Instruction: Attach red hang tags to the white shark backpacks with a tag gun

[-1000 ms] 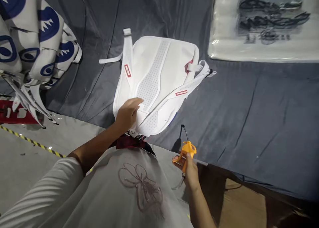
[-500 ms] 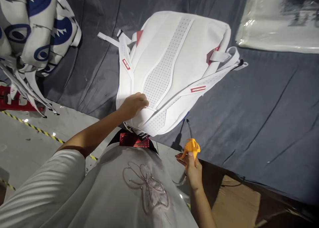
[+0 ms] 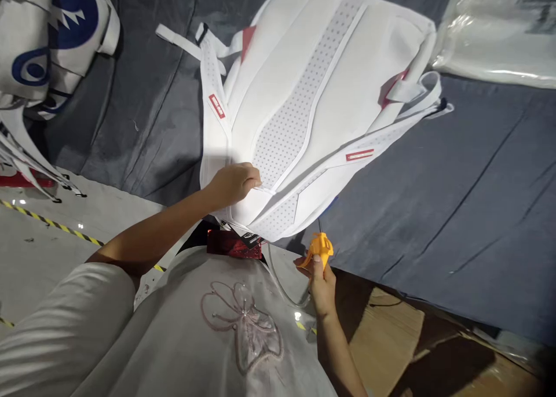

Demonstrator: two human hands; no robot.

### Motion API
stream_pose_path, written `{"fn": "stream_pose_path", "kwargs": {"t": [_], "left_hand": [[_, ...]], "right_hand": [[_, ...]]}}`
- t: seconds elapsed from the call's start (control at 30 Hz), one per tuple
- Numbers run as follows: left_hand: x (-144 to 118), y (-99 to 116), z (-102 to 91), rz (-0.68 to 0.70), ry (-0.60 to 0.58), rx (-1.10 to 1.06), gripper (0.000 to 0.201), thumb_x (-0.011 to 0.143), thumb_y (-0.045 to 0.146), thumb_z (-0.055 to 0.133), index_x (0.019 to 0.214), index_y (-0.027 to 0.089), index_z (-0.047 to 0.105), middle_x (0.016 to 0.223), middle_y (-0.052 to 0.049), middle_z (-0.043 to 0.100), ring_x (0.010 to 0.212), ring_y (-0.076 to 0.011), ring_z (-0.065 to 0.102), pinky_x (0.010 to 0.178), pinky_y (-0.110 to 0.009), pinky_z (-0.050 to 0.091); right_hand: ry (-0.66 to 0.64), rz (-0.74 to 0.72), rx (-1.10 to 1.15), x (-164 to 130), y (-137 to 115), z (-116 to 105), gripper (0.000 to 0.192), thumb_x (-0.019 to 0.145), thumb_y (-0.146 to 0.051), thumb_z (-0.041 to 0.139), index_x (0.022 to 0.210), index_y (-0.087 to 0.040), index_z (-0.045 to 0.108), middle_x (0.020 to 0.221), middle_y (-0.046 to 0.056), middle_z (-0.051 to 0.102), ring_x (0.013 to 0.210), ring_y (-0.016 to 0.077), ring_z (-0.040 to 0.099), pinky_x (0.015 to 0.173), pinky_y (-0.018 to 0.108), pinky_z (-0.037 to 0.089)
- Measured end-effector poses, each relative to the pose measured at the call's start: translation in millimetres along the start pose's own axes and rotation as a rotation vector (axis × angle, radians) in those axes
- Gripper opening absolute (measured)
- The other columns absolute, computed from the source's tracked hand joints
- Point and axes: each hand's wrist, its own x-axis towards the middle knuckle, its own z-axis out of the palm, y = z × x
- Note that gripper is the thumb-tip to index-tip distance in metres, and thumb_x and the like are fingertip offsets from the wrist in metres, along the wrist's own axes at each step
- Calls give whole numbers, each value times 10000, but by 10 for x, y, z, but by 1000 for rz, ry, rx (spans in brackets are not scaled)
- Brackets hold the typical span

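Here, a white backpack [image 3: 289, 125] in the left hand [image 3: 234, 183], contents hidden.

The bare left forearm [image 3: 169, 226] slants forward and inward to the bare left hand [image 3: 233, 184], curled tight with its back upward. Farther right, atop the bare right forearm [image 3: 340, 353], the bare right hand [image 3: 322, 284] grips, thumb pointing forward.

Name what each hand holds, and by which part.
Left hand: white backpack, by its near end. Right hand: orange air gun, by its handle.
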Motion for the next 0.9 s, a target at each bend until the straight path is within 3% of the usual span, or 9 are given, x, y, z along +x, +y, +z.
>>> {"fn": "stream_pose_path", "kwargs": {"t": [0.1,0.2,0.33,0.47,0.57,0.7,0.9], "left_hand": [[98,45,-57,-49,-60,13,118,883,192,573,917,186,686,937,-6,705,841,-171,623,723,-297,423],[124,80,-73,-16,-126,94,164,887,172,565,993,201,687,1007,-15,699,865,-175,628,719,-293,412],[119,80,-77,47,-182,192,209,930,165,516,1008,206,706,1140,-28,676,900,-178,636,680,-281,382],[166,66,-72,79,-197,186,140,918,188,576,905,196,716,1077,-2,690,874,-166,630,660,-283,336],[209,63,-11,113,-174,197,167,924,184,557,829,170,693,992,-8,681,782,-140,594,621,-281,305],[236,58,103,126,-51,204,219,948,186,467,795,147,618,857,-22,623,604,-107,456,548,-286,252],[251,36,139,54,10,145,170,936,161,448,809,153,560,842,-35,622,626,-122,479,571,-285,279]], "right_hand": [[-1,-4,8,3,7,43,629,797,-770,572,968,-172,662,809,47,687,832,222,674,841,398,601],[-3,-11,11,1,18,74,659,786,-792,569,961,-162,652,807,49,679,836,226,670,841,411,598],[12,-1,3,-3,38,94,708,757,-828,565,949,-152,650,807,61,683,824,225,669,840,418,594],[26,3,-7,3,36,101,731,738,-847,560,938,-150,647,799,67,689,809,226,671,831,414,589],[37,-3,-20,19,8,104,737,739,-847,557,965,-151,645,793,64,695,810,229,673,823,410,587],[39,-18,-34,33,-27,107,710,763,-826,552,960,-151,650,793,65,703,809,232,681,834,415,581],[66,-48,-10,21,0,96,659,810,-777,544,990,-154,664,845,79,712,836,246,691,865,439,569]]}}
